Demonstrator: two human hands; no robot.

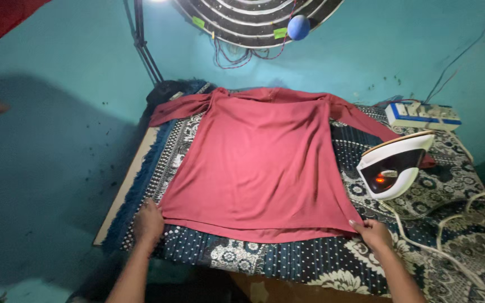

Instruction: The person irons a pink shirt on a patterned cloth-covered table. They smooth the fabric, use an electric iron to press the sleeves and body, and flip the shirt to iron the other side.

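Between your two hands the red shirt point(259, 163) lies flat on the patterned cloth point(422, 235). Your left hand point(148, 223) pinches its lower left hem corner; your right hand point(373, 232) pinches the lower right corner. Just beyond your right grip, the white iron point(395, 164) stands upright.

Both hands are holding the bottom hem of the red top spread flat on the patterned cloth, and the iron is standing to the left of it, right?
Not quite. In the head view the iron stands to the right of the red top, not the left. The rest holds: the left hand and right hand grip its bottom hem corners on the patterned cloth.
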